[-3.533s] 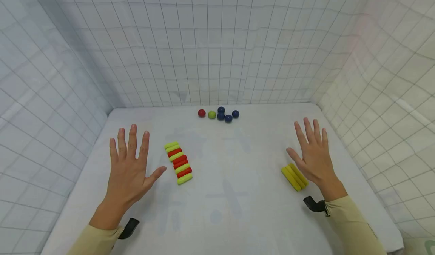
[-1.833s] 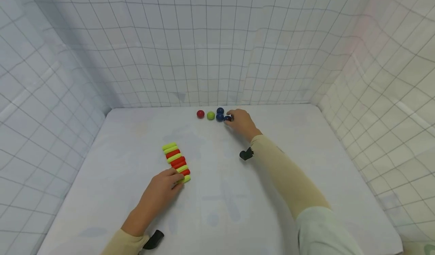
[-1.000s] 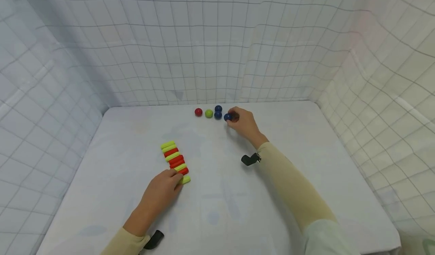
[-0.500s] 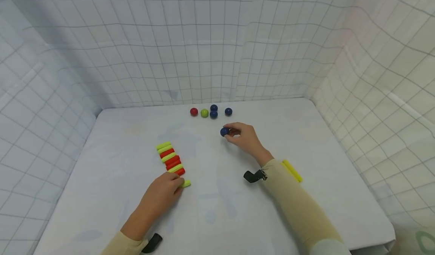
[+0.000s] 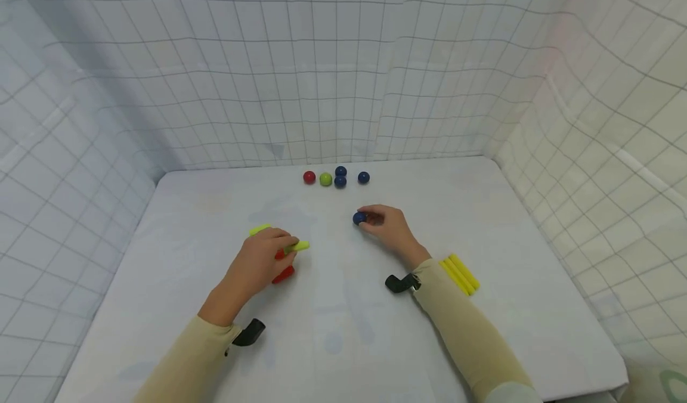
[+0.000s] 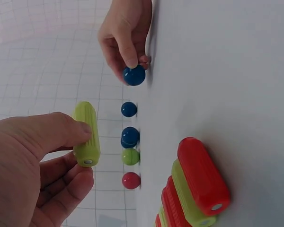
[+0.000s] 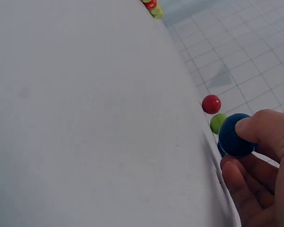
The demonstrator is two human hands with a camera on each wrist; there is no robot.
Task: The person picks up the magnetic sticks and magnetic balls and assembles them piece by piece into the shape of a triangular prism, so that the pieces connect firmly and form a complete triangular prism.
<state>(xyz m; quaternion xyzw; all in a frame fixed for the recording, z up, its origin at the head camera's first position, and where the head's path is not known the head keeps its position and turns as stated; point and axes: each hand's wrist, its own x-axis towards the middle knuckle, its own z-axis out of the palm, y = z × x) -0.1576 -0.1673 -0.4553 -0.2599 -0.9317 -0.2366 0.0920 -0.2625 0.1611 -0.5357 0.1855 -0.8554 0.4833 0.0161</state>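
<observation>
Your left fingers (image 6: 78, 187) pinch a lime stick (image 6: 86, 132) above the worktop (image 5: 333, 313); from the head camera, your left hand (image 5: 263, 260) hides much of the red-and-lime row (image 6: 189, 189). Your right fingers (image 7: 237, 182) pinch a blue ball (image 5: 358, 219); whether it clears the worktop is hard to tell. Both wrist views cut that row off.

Back wall (image 5: 300, 81): white, ruled in a thin dark grid, straight ahead of me
Left wall (image 5: 64, 182): same grid, bluish, on my left
Right wall (image 5: 606, 170): gridded too, creamier, pinkish toward the far corner
Table (image 5: 510, 242): white, faintly patched, before me
Light: soft
</observation>
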